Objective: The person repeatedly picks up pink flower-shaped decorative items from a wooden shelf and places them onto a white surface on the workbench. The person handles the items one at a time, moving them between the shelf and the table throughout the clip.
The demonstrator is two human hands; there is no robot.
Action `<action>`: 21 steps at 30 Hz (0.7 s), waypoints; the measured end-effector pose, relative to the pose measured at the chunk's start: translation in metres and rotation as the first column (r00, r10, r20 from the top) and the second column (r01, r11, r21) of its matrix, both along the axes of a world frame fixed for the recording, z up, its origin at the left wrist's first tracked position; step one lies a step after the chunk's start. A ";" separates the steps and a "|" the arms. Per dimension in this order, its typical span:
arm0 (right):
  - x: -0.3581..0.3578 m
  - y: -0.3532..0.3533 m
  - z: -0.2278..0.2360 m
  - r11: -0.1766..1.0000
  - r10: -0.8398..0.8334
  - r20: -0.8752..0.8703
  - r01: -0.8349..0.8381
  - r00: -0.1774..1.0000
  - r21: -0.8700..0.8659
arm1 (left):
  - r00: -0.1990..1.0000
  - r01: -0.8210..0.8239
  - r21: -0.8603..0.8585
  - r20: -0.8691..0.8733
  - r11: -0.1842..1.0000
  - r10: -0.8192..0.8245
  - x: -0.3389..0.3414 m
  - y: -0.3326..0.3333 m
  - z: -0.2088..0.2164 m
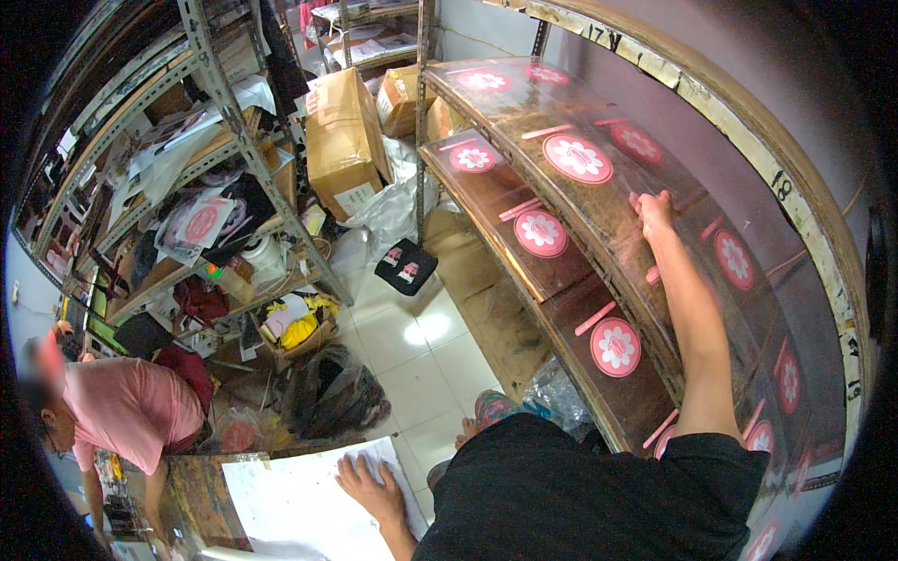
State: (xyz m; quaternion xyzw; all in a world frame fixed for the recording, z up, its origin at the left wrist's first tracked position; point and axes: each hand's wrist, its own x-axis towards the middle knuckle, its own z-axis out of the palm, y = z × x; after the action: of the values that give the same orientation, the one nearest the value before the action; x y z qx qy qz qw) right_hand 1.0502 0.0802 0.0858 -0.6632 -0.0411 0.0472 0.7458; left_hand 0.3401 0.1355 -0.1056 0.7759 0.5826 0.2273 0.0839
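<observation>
My left hand (372,488) lies flat with fingers spread on a large white sheet (290,500), at the corner of a worn wooden table. My right arm reaches over the rack on the right. There my right hand (652,210) is closed in a pinch above the upper board; whatever is between the fingers is too small to make out. Beside it a round pink print with a white flower (578,159) lies on clear film, along with a thin pink strip (546,132). My forearm hides part of another print.
More flower prints (541,233) line the lower board. A black folded cloth item (406,266) lies on the tiled floor. Cardboard boxes (346,131) stand at the back. Cluttered metal shelves (220,93) rise at left. A person in a pink shirt (136,407) bends over the table's left end.
</observation>
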 end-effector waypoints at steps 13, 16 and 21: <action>0.017 -0.003 -0.013 0.917 -0.173 0.229 0.242 0.958 -0.317 | 1.000 0.007 0.010 0.003 1.000 -0.007 0.002 0.002 -0.001; 0.020 -0.011 -0.015 0.631 -0.117 0.542 0.484 0.832 -0.606 | 1.000 0.028 0.061 -0.010 0.998 -0.028 0.002 0.002 -0.003; -0.014 -0.015 0.015 0.499 0.035 0.665 0.564 0.746 -0.658 | 1.000 0.022 0.074 -0.009 0.997 -0.021 -0.001 0.001 -0.004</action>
State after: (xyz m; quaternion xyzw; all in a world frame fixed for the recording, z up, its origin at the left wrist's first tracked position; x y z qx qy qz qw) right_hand 1.0362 0.0655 0.1011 -0.9088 -0.1383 -0.2747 0.2820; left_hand 0.3388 0.1369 -0.1092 0.7856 0.5657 0.2446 0.0552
